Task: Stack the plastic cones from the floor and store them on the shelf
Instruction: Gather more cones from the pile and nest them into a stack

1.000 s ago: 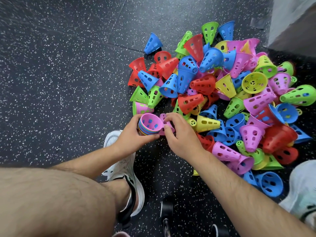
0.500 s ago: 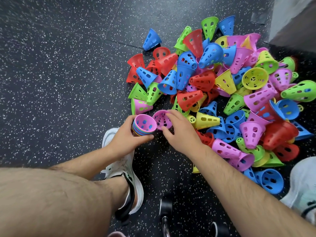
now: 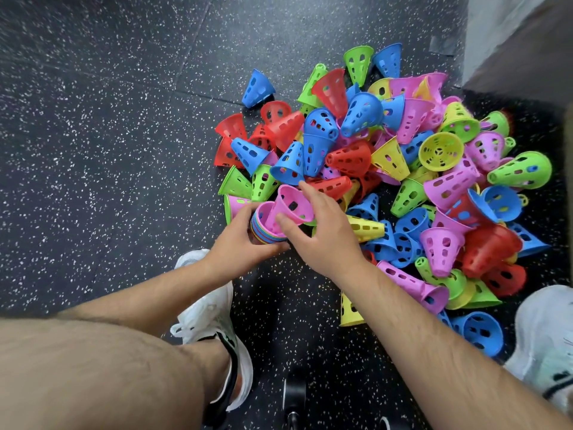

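Note:
A heap of perforated plastic cones [image 3: 403, 169] in red, blue, green, yellow and pink lies on the dark speckled floor. My left hand [image 3: 238, 243] grips a nested stack of cones [image 3: 263, 232], its pink top cone facing up. My right hand [image 3: 322, 231] pinches a single pink cone [image 3: 291, 204] by its rim, tilted with its narrow end going into the mouth of the stack. Both hands are at the near left edge of the heap.
My white shoes [image 3: 217, 308] [image 3: 548, 342] stand either side of the hands, and my bare knee fills the lower left. A grey wall base [image 3: 511, 35] rises at the top right. A dark object [image 3: 294, 395] sits between the feet. Bare floor [image 3: 108, 135] stretches left.
My right hand lifted the loose pink cone from beside the stack, tipped it and brought it over the stack's mouth. The left hand kept the stack almost still.

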Available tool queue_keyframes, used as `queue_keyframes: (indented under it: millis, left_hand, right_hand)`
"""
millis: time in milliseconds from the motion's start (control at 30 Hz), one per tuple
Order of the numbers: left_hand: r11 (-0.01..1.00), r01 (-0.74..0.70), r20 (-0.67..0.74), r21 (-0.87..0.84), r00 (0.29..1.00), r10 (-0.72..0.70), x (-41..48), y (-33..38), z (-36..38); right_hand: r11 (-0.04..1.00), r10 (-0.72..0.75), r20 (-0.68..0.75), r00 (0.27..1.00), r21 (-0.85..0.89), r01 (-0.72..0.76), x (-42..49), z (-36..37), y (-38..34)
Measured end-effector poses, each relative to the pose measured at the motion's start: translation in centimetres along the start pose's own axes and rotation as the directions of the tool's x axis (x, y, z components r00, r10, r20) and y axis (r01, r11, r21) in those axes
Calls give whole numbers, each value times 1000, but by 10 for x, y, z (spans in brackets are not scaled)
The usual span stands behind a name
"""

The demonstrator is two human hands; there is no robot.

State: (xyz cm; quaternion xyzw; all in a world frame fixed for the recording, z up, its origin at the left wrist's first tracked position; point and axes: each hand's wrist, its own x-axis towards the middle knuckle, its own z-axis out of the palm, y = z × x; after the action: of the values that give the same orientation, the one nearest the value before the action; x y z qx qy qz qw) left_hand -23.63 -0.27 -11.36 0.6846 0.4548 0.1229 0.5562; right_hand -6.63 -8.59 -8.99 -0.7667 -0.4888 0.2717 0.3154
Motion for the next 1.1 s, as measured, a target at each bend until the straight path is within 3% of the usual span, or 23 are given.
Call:
queue_keyframes:
  millis: [200, 267, 367, 400, 533, 767, 967, 1100]
  left_hand:
    - [999, -49, 59, -5, 997, 49, 20, 17, 6]
    - [999, -43, 61, 8, 997, 43, 26, 16, 8]
    - [999, -41, 69, 30, 997, 39, 30, 17, 9]
    - [999, -41, 73, 31, 997, 39, 30, 18, 10]
    - [999, -42, 80, 21, 996, 40, 33, 18, 12]
    - [999, -19, 72, 28, 997, 17, 38, 12, 8]
    - [1000, -11, 60, 21, 998, 9, 37, 9, 6]
    - [1000, -4, 62, -1, 998, 4, 35, 9, 5]
  right_hand:
    - [996, -67, 91, 994, 61, 62, 6, -7, 11]
    - [996, -80, -21, 997, 41, 81, 13, -13, 22]
    - [976, -162, -257, 953, -187, 115, 26, -25, 39]
    - [953, -184, -252, 950, -282, 110, 30, -29, 44]
    - [831, -207, 1, 978, -528, 176, 43, -39, 54]
    - [657, -160, 271, 949, -689, 307, 61, -31, 53]
    - [643, -186, 262, 947, -697, 319, 67, -26, 56]
    - [752, -260, 97, 961, -604, 264, 59, -38, 54]
